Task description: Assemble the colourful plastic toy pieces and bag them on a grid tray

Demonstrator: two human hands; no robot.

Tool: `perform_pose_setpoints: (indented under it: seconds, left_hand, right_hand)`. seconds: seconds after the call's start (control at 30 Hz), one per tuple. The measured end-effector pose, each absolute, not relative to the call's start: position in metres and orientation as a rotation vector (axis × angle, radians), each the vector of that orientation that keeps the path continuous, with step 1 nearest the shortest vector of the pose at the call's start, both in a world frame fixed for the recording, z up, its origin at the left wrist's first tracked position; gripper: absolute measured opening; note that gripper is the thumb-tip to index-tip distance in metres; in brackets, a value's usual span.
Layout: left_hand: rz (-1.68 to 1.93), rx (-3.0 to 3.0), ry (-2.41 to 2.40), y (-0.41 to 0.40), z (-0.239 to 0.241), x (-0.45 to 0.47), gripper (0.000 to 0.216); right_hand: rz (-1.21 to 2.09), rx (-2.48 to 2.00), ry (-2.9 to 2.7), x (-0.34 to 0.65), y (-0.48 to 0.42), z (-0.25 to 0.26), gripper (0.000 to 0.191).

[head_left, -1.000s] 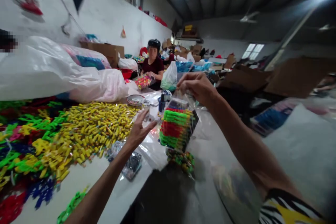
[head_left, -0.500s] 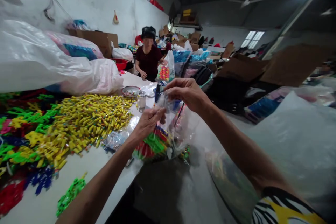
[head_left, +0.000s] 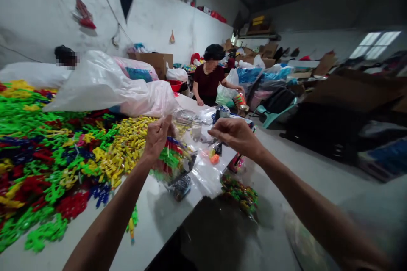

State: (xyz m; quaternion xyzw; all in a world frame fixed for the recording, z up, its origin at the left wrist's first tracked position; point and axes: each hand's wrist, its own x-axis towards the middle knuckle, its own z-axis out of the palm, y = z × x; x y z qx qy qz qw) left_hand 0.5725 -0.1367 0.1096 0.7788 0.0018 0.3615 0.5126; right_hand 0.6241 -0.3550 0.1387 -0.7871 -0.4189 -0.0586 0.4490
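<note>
My left hand (head_left: pixel 158 137) is closed on the top of a clear plastic bag (head_left: pixel 171 160), which hangs over the table with green, red, yellow and blue plastic pieces inside. To its right, my right hand (head_left: pixel 237 134) is pinched, thumb against fingers; anything between its fingertips is too small or blurred to make out. Under the bag lies a dark patterned item (head_left: pixel 180 187). Left of the left hand spreads a pile of small yellow tube-like pieces (head_left: pixel 124 146). Between the hands and lower, an orange piece (head_left: pixel 215 159) rests on clear plastic.
Green, red and blue plastic pieces (head_left: pixel 60 169) heap over the table's left side. Large white sacks (head_left: pixel 127 93) lie behind them. A filled clear bag (head_left: pixel 240 190) is at the table's right edge. Across the table a person (head_left: pixel 210 78) handles a bag; another person's head (head_left: pixel 65 56) shows at left.
My hands have come apart, the left carrying the bag and the right pulled away from its top. The view has turned left. The person opposite has lowered a colourful bag.
</note>
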Motion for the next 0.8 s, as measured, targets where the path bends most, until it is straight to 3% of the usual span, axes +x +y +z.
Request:
perform_pose_setpoints:
  seconds: [0.17, 0.27, 0.4, 0.47, 0.63, 0.7, 0.8]
  left_hand:
    - [0.937, 1.950, 0.144, -0.106, 0.108, 0.551, 0.047]
    - [1.030, 2.208, 0.171, -0.089, 0.103, 0.538, 0.047]
    - [0.942, 2.888, 0.092, -0.080, 0.081, 0.521, 0.042]
    - [0.804, 3.084, 0.001, -0.081, 0.062, 0.513, 0.034]
    - [0.546, 3.188, -0.191, -0.093, 0.004, 0.494, 0.022]
    - [0.460, 3.184, -0.274, -0.103, -0.014, 0.490, 0.022]
    - [0.381, 3.139, -0.342, -0.123, -0.033, 0.490, 0.021]
  right_hand:
    - [-0.013, -1.880, -1.047, 0.629, -0.333, 0.150, 0.036]
    - [-0.094, -1.914, -1.113, 0.619, -0.313, 0.158, 0.042]
    - [-0.224, -2.024, -1.376, 0.596, -0.269, 0.141, 0.071]
    - [-0.197, -2.183, -1.516, 0.581, -0.247, 0.119, 0.077]
    - [0.141, -2.536, -1.530, 0.560, -0.231, 0.055, 0.025]
    - [0.301, -2.508, -1.569, 0.563, -0.242, 0.041, 0.021]
    - [0.539, -2.350, -1.590, 0.575, -0.257, 0.035, 0.033]
